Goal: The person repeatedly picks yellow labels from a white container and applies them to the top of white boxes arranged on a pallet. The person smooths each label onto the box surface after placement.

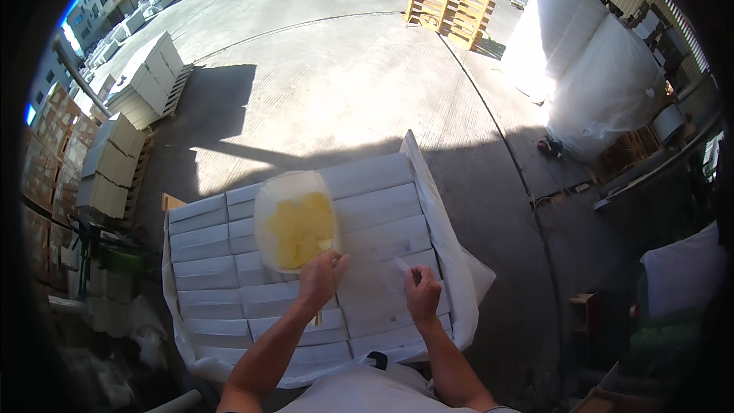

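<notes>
My left hand [321, 279] is closed at the near right edge of a translucent white plastic tub [264, 226]. Yellow pieces [298, 226] lie in the tub; their exact kind is unclear. From the closed fingers a slim brush-like tool shows a pale tip [326, 245] above and a thin end below. My right hand [423, 291] pinches a small sheet of clear, thin plastic [401, 265] over the boxes. Beneath both hands, long white boxes [378, 206] lie in rows, with white wrapping [440, 229] along the stack's sides.
White stacks on pallets [149, 76] and brown cartons [61, 126] stand on the left. Wooden pallets [451, 0] stand upright at the far right, near large white wrapped rolls [562, 34]. A narrow dark groove [497, 122] crosses the concrete floor.
</notes>
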The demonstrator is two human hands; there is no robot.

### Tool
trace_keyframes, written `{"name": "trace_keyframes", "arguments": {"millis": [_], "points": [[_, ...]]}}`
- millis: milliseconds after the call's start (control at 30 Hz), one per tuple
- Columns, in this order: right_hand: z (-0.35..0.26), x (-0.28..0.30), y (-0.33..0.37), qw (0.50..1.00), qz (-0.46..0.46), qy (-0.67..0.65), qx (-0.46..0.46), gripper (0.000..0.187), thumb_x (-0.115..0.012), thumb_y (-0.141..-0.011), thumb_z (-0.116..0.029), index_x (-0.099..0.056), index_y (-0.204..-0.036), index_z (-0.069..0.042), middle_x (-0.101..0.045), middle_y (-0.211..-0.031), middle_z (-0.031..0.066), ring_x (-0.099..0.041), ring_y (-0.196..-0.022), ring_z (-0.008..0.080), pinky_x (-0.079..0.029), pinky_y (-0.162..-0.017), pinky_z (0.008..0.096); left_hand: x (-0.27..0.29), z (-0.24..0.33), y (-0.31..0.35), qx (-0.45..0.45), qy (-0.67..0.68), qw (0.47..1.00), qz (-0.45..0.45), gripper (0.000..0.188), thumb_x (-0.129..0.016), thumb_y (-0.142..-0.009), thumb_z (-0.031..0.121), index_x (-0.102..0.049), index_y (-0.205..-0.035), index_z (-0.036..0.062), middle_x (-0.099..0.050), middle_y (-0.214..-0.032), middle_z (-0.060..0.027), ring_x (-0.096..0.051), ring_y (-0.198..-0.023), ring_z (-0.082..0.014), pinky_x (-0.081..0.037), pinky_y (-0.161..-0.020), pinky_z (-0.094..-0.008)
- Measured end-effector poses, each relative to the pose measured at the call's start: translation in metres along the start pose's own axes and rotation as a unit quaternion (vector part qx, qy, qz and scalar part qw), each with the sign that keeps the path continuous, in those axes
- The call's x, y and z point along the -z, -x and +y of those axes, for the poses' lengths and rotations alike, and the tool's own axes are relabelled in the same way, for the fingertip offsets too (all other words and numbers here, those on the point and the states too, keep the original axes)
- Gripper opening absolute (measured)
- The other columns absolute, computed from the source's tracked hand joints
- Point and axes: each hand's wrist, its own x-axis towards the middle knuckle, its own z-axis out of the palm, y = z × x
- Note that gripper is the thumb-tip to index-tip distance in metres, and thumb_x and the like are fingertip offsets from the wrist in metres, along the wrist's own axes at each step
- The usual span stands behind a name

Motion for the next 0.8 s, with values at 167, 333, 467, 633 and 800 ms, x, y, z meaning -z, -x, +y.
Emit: {"name": "trace_keyframes", "arguments": {"millis": [167, 333, 467, 633, 800], "points": [[-0.011, 0.001, -0.009, 1.000, -0.007, -0.004, -0.013, 0.012, -0.067, -0.087, -0.013, -0.063, -0.092, -0.002, -0.067, -0.079, 0.0130, -0.066, -0.068, 0.0252, -0.052, -0.064, 0.0352, -0.054, 0.022, 0.009, 0.113, 0.070, 0.973, -0.188, 0.051, -0.063, -0.086, 0.049, -0.067, -0.090, -0.0015, -0.065, -0.076, -0.0140, -0.060, -0.069, -0.0241, -0.048, -0.065, -0.0346], [-0.008, 0.006, -0.022, 1.000, 0.020, 0.005, -0.022, 0.012, -0.067, -0.087, -0.012, -0.062, -0.092, -0.003, -0.067, -0.080, 0.0137, -0.067, -0.070, 0.0272, -0.052, -0.065, 0.0373, -0.089, 0.011, 0.001, 0.166, 0.182, 0.931, -0.270, 0.048, -0.065, -0.082, 0.044, -0.067, -0.088, -0.0031, -0.062, -0.073, -0.0093, -0.053, -0.063, -0.0176, -0.043, -0.057, -0.0315], [0.002, 0.004, -0.031, 0.999, 0.037, 0.003, -0.038, 0.012, -0.067, -0.087, -0.012, -0.061, -0.092, -0.002, -0.067, -0.080, 0.0138, -0.066, -0.070, 0.0271, -0.052, -0.065, 0.0372, -0.113, -0.003, -0.011, 0.141, 0.169, 0.937, -0.272, 0.039, -0.063, -0.082, 0.037, -0.068, -0.088, -0.0012, -0.062, -0.073, -0.0087, -0.051, -0.060, -0.0148, -0.040, -0.053, -0.0295], [0.012, -0.005, -0.040, 0.996, 0.057, -0.015, -0.062, 0.013, -0.067, -0.087, -0.014, -0.062, -0.094, -0.004, -0.067, -0.080, 0.0120, -0.067, -0.070, 0.0283, -0.052, -0.064, 0.0386, -0.152, -0.040, -0.031, 0.138, 0.257, 0.926, -0.239, 0.034, -0.060, -0.084, 0.030, -0.067, -0.094, -0.0012, -0.064, -0.076, -0.0096, -0.055, -0.063, -0.0164, -0.044, -0.058, -0.0304], [0.025, -0.012, -0.046, 0.979, 0.055, -0.090, -0.176, 0.012, -0.063, -0.090, -0.012, -0.060, -0.091, -0.001, -0.067, -0.074, 0.0079, -0.064, -0.062, 0.0169, -0.051, -0.061, 0.0316, -0.157, -0.080, -0.047, 0.092, 0.134, 0.979, -0.123, 0.031, -0.057, -0.085, 0.025, -0.064, -0.103, 0.0004, -0.068, -0.087, -0.0138, -0.064, -0.076, -0.0242, -0.050, -0.072, -0.0364]]}}
